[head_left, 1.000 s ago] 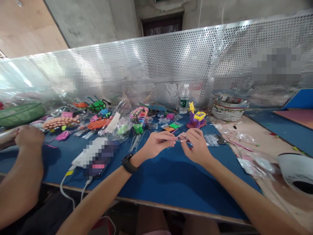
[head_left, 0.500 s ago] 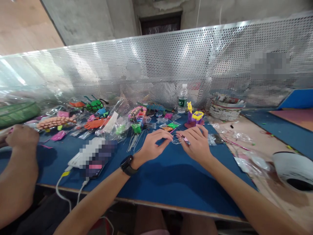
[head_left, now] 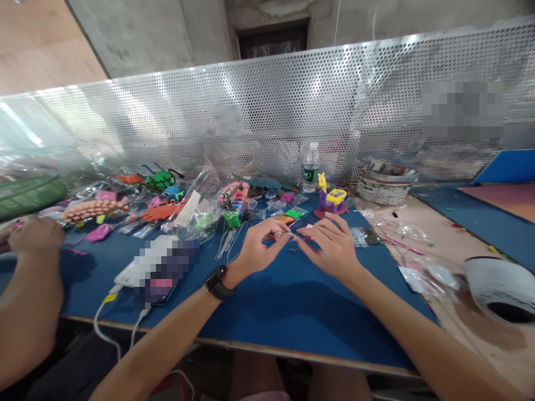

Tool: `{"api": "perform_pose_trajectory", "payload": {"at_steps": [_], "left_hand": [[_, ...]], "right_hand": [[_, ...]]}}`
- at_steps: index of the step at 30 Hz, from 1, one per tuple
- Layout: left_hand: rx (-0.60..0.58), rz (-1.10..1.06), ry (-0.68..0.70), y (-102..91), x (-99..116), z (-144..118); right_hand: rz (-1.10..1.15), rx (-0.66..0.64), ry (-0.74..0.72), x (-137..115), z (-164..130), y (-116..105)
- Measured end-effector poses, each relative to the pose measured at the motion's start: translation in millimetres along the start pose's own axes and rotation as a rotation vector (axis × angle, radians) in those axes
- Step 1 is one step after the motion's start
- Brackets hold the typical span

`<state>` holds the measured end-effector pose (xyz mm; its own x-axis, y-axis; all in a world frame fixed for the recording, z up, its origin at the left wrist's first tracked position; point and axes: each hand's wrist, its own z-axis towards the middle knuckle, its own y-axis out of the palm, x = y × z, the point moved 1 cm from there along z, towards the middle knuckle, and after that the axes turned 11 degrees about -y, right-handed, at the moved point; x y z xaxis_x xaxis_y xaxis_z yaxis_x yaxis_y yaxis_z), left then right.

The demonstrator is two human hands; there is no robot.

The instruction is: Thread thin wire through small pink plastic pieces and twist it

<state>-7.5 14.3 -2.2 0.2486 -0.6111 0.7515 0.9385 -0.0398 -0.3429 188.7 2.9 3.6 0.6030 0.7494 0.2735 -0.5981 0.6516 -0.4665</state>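
My left hand (head_left: 259, 248) and my right hand (head_left: 332, 245) meet above the blue mat (head_left: 284, 301), and both pinch a small bent piece of thin wire (head_left: 295, 236) between their fingertips. A black watch (head_left: 216, 281) sits on my left wrist. Loose thin wires (head_left: 229, 240) lie on the mat just left of my left hand. A purple and yellow clay figure (head_left: 330, 201) stands behind my hands. Small bags of green and orange clay (head_left: 292, 214) lie beside it.
Another person's hand (head_left: 35, 234) rests at the far left. A phone with white cables (head_left: 156, 275) lies left of my arm. Colourful clay animals (head_left: 161, 181), plastic bags, a water bottle (head_left: 310, 167), a paper basket (head_left: 387, 186) and a perforated metal screen (head_left: 376, 100) line the back. A white bowl (head_left: 499, 287) sits at right.
My hands have dropped slightly toward the mat and drawn closer together, still working the wire. The neighbour's hand shifted a little left.
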Motion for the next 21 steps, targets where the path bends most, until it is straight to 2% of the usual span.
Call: {"api": "perform_pose_trajectory", "payload": {"at_steps": [5,14,21], "left_hand": [[-0.027,-0.227,-0.183,3.2,-2,1],[-0.071,-0.313,-0.351,3.4,6,7],[-0.252,-0.33,-0.499,2.3,13,8]], "right_hand": [[0.027,0.016,0.016,-5,3,2],[0.227,-0.014,0.112,-6,2,3],[0.308,-0.059,0.17,-2,4,3]]}}
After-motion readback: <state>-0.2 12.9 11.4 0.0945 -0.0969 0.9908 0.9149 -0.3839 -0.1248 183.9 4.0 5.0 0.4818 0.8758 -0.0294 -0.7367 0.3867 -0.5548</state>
